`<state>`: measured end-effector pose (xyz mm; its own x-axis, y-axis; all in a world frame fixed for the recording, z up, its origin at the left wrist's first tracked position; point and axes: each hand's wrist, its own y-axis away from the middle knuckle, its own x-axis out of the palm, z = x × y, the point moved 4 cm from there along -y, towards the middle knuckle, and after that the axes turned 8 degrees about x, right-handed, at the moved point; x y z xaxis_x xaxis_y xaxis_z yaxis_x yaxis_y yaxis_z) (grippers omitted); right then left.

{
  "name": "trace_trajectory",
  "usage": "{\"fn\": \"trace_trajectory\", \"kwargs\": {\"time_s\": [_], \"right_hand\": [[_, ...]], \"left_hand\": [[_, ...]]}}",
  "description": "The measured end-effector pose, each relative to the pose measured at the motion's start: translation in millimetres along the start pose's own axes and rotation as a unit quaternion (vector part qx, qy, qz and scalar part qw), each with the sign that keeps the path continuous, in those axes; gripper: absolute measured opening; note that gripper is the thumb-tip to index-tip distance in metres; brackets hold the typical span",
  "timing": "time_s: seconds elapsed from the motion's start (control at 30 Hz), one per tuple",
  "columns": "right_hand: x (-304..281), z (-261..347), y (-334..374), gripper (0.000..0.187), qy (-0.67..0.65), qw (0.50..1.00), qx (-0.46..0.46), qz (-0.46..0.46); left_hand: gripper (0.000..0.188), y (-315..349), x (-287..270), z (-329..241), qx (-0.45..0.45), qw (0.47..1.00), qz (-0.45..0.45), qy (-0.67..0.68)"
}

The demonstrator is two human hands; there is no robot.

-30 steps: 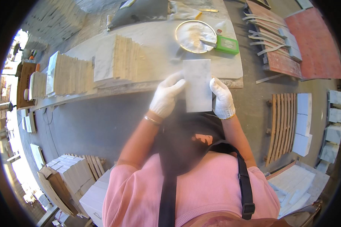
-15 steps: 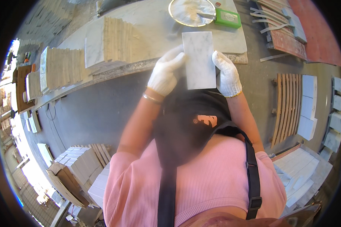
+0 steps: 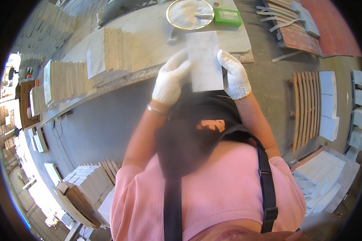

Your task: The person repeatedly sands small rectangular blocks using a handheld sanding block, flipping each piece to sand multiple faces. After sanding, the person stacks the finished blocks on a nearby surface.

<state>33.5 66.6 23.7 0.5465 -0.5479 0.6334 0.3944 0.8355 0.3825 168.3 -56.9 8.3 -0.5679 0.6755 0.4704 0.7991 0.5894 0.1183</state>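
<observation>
A pale, rectangular marble tile (image 3: 205, 62) is held upright between my two white-gloved hands over the near edge of the worktable. My right hand (image 3: 235, 76) grips its right edge, thumb up along the side and fingers behind it. My left hand (image 3: 169, 80) is at the left edge with the thumb against it; its fingertips are blurred and partly hidden. Just beyond the tile stands a round bowl of white powder or paste (image 3: 185, 12), with a flat blade (image 3: 204, 17) lying across its right side. A green box (image 3: 228, 17) sits beside the bowl.
Rows of tiles on edge (image 3: 108, 52) line the left part of the worktable (image 3: 153, 44). A wooden pallet (image 3: 305, 108) with white slabs stands at the right. Stacked white blocks (image 3: 88, 180) are at the lower left, and a crate of tile pieces (image 3: 321, 176) at the lower right.
The view has shifted slightly, so tile, hands and bowl appear farther left. The tile's face now looks paler, with fainter grey veins. Both hands remain at its edges.
</observation>
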Motion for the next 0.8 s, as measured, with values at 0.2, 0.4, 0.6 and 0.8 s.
{"fn": "trace_trajectory", "kwargs": {"time_s": [0.2, 0.4, 0.6, 0.8], "right_hand": [[-1.2, 11.5, 11.8, 0.045, -0.044, 0.998, -0.036, -0.002], [-1.7, 18.9, 13.8, 0.044, -0.025, 0.998, -0.059, -0.003], [-9.8, 27.0, 19.7, 0.045, -0.031, 0.994, -0.1, -0.028], [-22.2, 33.0, 28.6, 0.042, 0.014, 0.998, -0.05, -0.04]], "left_hand": [[0.074, 35.0, 25.3, -20.5, 0.093, 0.969, 0.011, -0.229], [0.076, 38.3, 38.7, -36.1, 0.276, 0.81, 0.042, -0.516], [0.051, 28.5, 20.5, -18.4, 0.168, 0.9, 0.07, -0.395], [0.062, 9.2, 8.5, -11.6, 0.007, 1.0, 0.011, -0.012]]}}
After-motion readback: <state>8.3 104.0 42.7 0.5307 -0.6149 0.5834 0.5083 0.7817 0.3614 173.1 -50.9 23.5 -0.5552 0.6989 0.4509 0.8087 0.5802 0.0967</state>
